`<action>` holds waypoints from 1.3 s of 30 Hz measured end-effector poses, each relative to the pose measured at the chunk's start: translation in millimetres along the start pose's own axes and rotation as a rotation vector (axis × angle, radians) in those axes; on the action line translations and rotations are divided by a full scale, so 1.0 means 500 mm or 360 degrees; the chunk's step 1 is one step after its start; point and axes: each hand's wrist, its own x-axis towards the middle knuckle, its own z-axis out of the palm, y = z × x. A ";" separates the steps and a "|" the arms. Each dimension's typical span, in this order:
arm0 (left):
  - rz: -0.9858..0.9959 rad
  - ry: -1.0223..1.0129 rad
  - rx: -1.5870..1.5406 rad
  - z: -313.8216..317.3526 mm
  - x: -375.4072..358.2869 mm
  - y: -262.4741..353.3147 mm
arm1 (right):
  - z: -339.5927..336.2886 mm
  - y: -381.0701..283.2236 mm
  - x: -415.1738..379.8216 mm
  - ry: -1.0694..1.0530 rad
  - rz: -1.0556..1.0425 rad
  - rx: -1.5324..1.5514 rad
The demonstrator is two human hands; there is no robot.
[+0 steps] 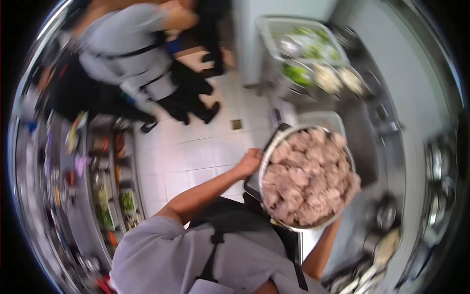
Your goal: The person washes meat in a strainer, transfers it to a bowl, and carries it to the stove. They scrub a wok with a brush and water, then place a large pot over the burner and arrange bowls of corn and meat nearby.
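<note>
A large round metal bowl (265, 171) heaped with pieces of pale pinkish raw meat (306, 179) is in front of my body. My left hand (251, 161) grips the bowl at its left side, the fingers partly tucked behind the rim. From below, my right forearm reaches up to the bowl's lower right edge, where my right hand (335, 224) supports it. Most of that hand is hidden under the bowl. Some meat bulges over the rim on the right.
A metal sink (364, 147) lies to the right, with a plastic basket of greens (313, 46) and containers of vegetables (328, 78) beyond. Utensils (377, 259) lie lower right. Shelves of food (120, 181) stand left. A person in grey (129, 44) stands upper left on the tiled floor (191, 152).
</note>
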 end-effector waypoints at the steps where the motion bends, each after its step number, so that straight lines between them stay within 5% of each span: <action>1: -0.0058 0.0058 0.0085 -0.020 -0.003 -0.048 | 0.020 -0.011 0.003 -0.0060 0.0022 -0.0036; 5: -0.0263 0.0086 0.0160 0.002 -0.118 0.071 | 0.030 -0.116 -0.029 -0.0110 0.0179 -0.0184; 9: -0.0198 0.0271 -0.0074 -0.003 -0.157 0.054 | 0.079 -0.157 -0.017 -0.0265 0.0253 -0.0312; 17: -0.0249 0.0885 -0.0080 0.029 -0.294 0.078 | 0.214 -0.100 0.149 -0.0913 0.0493 -0.0306; 19: -0.0200 0.1033 -0.0061 0.052 -0.346 0.189 | 0.287 -0.083 0.192 -0.1093 0.0555 -0.0306; 27: 0.0010 0.1503 -0.0252 0.117 -0.368 0.135 | 0.476 -0.045 0.330 -0.1717 0.0691 -0.0248; 33: 0.0111 0.1696 -0.0645 0.157 -0.336 0.016 | 0.560 -0.026 0.382 -0.1903 0.0558 -0.0198; 35: 0.0335 0.1753 -0.0780 0.174 -0.324 0.027 | 0.609 0.002 0.395 -0.1730 0.0999 0.0109; 37: 0.0339 0.1753 -0.0789 0.185 -0.316 0.035 | 0.631 -0.004 0.384 -0.1807 0.0585 -0.0028; 39: 0.0350 0.1774 -0.0770 0.176 -0.280 -0.003 | 0.663 0.056 0.442 -0.1838 0.0712 -0.0099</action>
